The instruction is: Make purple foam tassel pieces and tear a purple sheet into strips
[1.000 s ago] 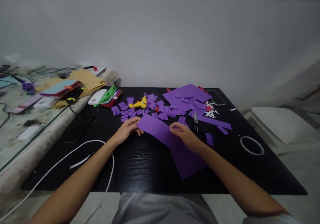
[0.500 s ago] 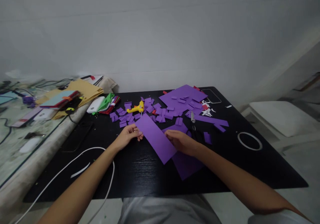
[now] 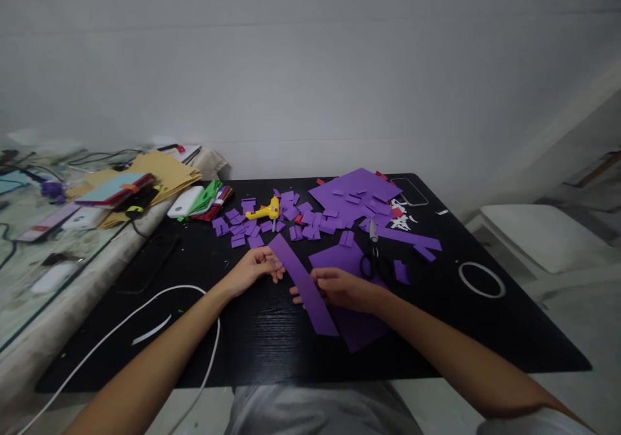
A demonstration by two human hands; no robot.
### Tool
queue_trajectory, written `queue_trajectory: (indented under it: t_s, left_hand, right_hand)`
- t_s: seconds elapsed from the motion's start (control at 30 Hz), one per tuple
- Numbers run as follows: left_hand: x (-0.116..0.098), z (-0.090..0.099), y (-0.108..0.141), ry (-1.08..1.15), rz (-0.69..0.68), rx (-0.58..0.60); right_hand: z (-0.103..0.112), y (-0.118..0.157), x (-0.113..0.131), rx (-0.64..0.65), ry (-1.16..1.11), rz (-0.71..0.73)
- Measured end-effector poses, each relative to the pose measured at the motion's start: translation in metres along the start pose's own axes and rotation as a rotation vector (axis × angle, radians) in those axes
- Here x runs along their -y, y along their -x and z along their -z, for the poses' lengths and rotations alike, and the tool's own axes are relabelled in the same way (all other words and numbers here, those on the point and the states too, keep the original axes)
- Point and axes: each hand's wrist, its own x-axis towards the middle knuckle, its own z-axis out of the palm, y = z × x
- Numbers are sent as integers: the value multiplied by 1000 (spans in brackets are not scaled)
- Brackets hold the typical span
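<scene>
A long purple sheet [image 3: 305,286] is held tilted above the black table, looking narrow from this angle. My left hand [image 3: 257,268] pinches its upper left edge between thumb and fingers. On the other side, my right hand [image 3: 339,287] has its fingers around the sheet's right edge, some of them passing behind it. Another purple sheet [image 3: 356,328] lies under my right hand and wrist. Black-handled scissors [image 3: 374,254] rest just beyond that hand. Many small folded purple pieces [image 3: 237,228] are scattered behind the hands, with a yellow glue gun [image 3: 264,211] among them.
Purple sheets [image 3: 354,189], white scraps [image 3: 402,218] and a tape ring [image 3: 482,279] lie to the right. A white cable [image 3: 145,304] and a dark phone [image 3: 148,265] are at the left. Beyond stands a cluttered side table [image 3: 29,279]; a white chair [image 3: 524,234] is at right.
The held purple sheet has turned and now looks narrower. My right hand has shifted slightly left and down, with fingers now behind the sheet; my left hand has moved slightly down and right.
</scene>
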Motion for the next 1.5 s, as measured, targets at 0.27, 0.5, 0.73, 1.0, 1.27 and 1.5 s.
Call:
queue_trajectory:
  t_s: [0.27, 0.5, 0.73, 1.0, 1.27, 1.5]
  left_hand:
    - [-2, -2, 1, -41, 7, 5]
    - [-2, 0, 0, -15, -11, 19]
    - [-1, 0, 0, 48, -15, 26]
    - [-7, 0, 3, 222, 23, 43]
    - [-2, 0, 7, 271, 76, 94]
    - [2, 16, 10, 385, 103, 45]
  right_hand:
    - [1, 1, -1, -23, 37, 3]
    - [5, -2, -2, -127, 7, 41]
    - [2, -2, 0, -185, 24, 72]
    - [5, -4, -3, -211, 24, 109]
    - [-1, -7, -2, -164, 79, 178]
    - [0, -4, -2, -228, 196, 145]
